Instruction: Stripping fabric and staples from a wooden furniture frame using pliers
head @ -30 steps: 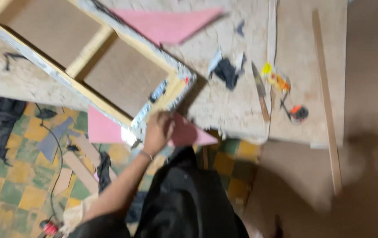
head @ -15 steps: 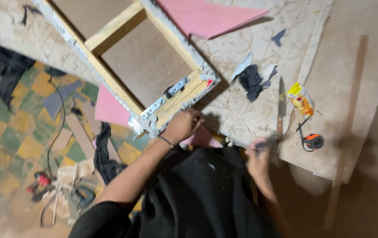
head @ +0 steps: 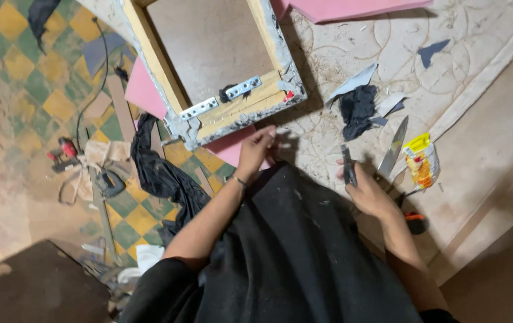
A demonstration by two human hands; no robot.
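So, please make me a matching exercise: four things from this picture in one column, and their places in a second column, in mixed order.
Things:
1. small dark tool
2. knife
3. pink sheet
4. yellow packet

Places:
a. lying on the worktop just right of the knife
b. under the corner of the wooden frame, touched by the left hand
c. held upright in the right hand
d. lying on the worktop between the right hand and the packet

Pairs: 1-c, 2-d, 3-b, 4-a
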